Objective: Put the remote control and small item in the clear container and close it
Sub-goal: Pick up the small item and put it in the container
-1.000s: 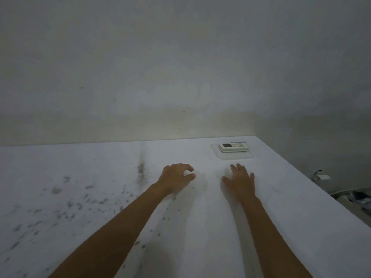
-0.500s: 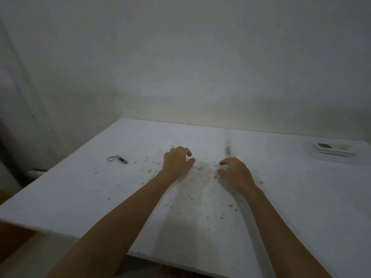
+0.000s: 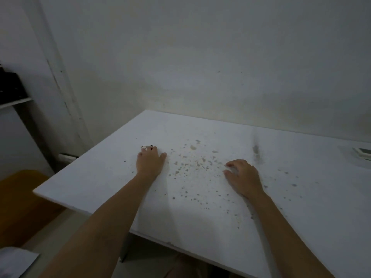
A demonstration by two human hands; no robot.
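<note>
The small item (image 3: 147,147), a little red piece with a dark wire loop, lies on the white table (image 3: 200,217) near its left side. My left hand (image 3: 150,162) lies flat over it. The fingertips rest on the item, the thumb is spread apart to the right, and the loop pokes out beyond the fingers. My right hand (image 3: 243,177) rests on the table with loosely curled fingers and holds nothing. The white remote control (image 3: 363,155) is cut off by the right edge, lying on the faintly visible clear container (image 3: 348,155).
Grey specks and a dark smear (image 3: 256,150) mark the tabletop. The table's left edge (image 3: 84,157) drops to the floor. A dark shelf (image 3: 12,91) stands at far left, a brown surface (image 3: 22,201) lies below it, and white paper (image 3: 14,261) sits at bottom left.
The view has swung left, so the remote now sits at the right edge. My left hand has slid left onto the small item. My right hand has stayed resting on the table.
</note>
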